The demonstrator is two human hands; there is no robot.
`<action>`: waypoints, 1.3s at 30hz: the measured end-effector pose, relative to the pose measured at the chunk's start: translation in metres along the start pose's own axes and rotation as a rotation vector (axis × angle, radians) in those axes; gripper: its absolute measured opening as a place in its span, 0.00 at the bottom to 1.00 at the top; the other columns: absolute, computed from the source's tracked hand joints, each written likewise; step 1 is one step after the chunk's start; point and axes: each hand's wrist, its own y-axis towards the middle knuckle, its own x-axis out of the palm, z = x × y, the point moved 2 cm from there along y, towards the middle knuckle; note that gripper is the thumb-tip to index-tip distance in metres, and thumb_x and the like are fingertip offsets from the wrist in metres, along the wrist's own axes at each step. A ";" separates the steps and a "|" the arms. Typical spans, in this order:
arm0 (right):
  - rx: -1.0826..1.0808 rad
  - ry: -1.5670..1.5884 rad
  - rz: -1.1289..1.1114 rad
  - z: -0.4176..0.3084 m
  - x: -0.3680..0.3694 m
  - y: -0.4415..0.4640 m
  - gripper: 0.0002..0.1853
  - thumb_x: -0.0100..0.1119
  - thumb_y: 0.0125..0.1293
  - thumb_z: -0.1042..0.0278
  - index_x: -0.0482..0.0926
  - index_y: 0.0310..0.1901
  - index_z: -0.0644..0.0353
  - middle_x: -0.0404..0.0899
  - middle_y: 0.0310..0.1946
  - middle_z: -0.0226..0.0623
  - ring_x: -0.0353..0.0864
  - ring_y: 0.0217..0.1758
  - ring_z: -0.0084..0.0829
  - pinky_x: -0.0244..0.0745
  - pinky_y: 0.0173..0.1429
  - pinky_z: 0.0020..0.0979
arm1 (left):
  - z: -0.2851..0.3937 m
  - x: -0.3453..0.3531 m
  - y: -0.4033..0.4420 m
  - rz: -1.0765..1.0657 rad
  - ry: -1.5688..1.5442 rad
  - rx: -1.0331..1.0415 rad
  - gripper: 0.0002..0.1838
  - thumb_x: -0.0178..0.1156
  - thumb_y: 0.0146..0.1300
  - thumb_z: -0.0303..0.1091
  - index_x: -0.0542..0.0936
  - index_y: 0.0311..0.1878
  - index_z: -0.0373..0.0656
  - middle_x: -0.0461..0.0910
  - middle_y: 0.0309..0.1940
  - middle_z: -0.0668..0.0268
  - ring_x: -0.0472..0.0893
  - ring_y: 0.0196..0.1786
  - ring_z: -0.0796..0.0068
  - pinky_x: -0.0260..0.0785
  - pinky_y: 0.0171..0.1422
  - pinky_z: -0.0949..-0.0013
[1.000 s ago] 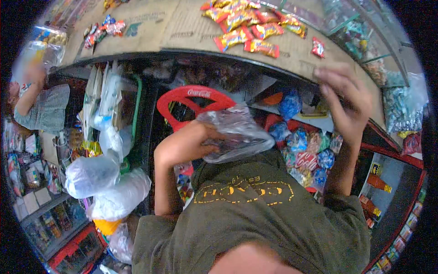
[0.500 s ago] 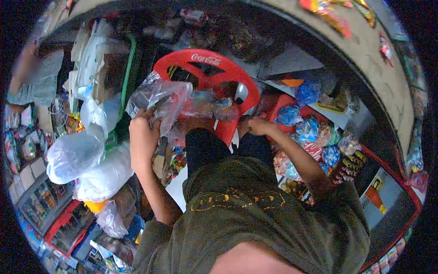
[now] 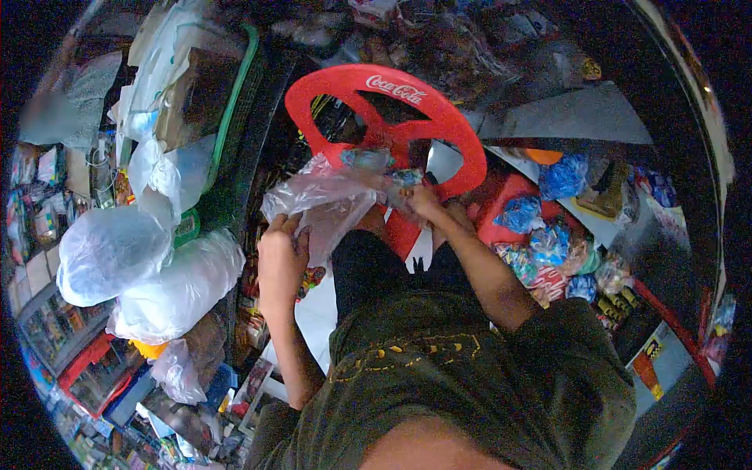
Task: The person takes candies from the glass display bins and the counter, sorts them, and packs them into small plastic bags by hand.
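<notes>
Your left hand (image 3: 282, 254) had its fingers curled closed on the near edge of the clear plastic bag (image 3: 325, 192). Your right hand (image 3: 427, 205) was partly curled at the bag's far side; what it gripped, if anything, could not be told. The bag hung just beyond your knees, before the red chair back (image 3: 464, 145). It seemed light, limp and slippery, best pinched at its rim.
</notes>
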 end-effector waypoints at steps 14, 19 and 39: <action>-0.163 -0.341 0.197 -0.024 -0.015 -0.025 0.20 0.54 0.56 0.69 0.72 0.52 0.58 0.76 0.47 0.54 0.80 0.41 0.56 0.75 0.44 0.52 | -0.011 0.004 -0.005 0.004 0.020 -0.011 0.14 0.58 0.57 0.26 0.79 0.47 0.33 0.77 0.41 0.44 0.78 0.38 0.43 0.71 0.43 0.52; -0.221 -0.278 0.144 -0.083 -0.092 -0.082 0.17 0.59 0.54 0.65 0.75 0.45 0.62 0.79 0.35 0.55 0.79 0.41 0.57 0.74 0.43 0.51 | 0.027 -0.036 -0.002 0.033 -0.037 0.054 0.12 0.58 0.58 0.28 0.79 0.43 0.33 0.77 0.37 0.46 0.78 0.39 0.43 0.70 0.42 0.52; -0.937 -0.093 1.120 -0.347 -0.356 -0.380 0.07 0.61 0.52 0.79 0.78 0.35 0.67 0.78 0.27 0.43 0.79 0.27 0.36 0.74 0.34 0.32 | 0.195 -0.136 0.061 -0.044 -0.215 0.792 0.29 0.62 0.48 0.24 0.73 0.59 0.40 0.70 0.53 0.49 0.74 0.54 0.48 0.68 0.59 0.59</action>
